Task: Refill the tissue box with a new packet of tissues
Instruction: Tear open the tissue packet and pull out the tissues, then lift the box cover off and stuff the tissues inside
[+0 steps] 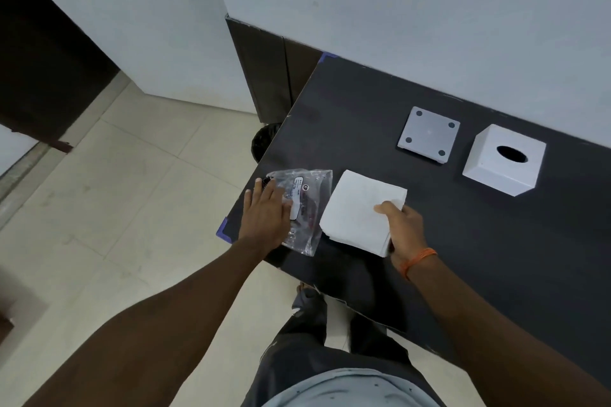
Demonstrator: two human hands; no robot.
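The right hand (405,228) has its grip closed on the near right corner of a white tissue stack (358,211), thumb on top, the stack lying on the dark worktop (496,258). Just left of it, the left hand (266,210) lies flat with fingers spread on the clear plastic wrapper (305,205), holding nothing. Farther back stand the square base plate (428,135), underside up, and to its right the white tissue box (504,158), its oval opening facing up.

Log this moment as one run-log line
left hand: flat on empty plastic wrapper | right hand: gripping tissue stack | tissue box: empty, base plate off, beside it
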